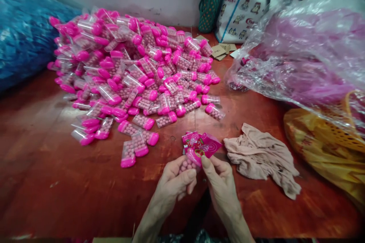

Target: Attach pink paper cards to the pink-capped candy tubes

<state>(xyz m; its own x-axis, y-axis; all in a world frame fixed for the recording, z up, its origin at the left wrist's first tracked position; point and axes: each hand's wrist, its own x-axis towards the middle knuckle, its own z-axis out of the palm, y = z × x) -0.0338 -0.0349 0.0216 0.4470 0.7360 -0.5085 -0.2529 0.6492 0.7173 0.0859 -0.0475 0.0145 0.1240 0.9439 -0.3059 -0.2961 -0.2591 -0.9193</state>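
Observation:
Near the table's front edge, my left hand (176, 180) is closed around a small clear candy container (186, 165) filled with pink balls. My right hand (221, 172) pinches a pink printed label (209, 145) between thumb and fingers, up against the container's pink end. Part of the container and of the label is hidden by my fingers. Beyond my hands, a big heap of similar candy containers (134, 68) with bright pink caps lies on the table. Several loose ones, among them a candy container (128, 153), lie in front of the heap on the left.
A crumpled beige cloth (262, 155) lies right of my hands on the red-brown table (71, 190). Clear and pink plastic bags (308, 57) and a yellow bag (322, 152) fill the right side. A blue bag (25, 34) stands left; a white tote (242, 11) leans on the wall.

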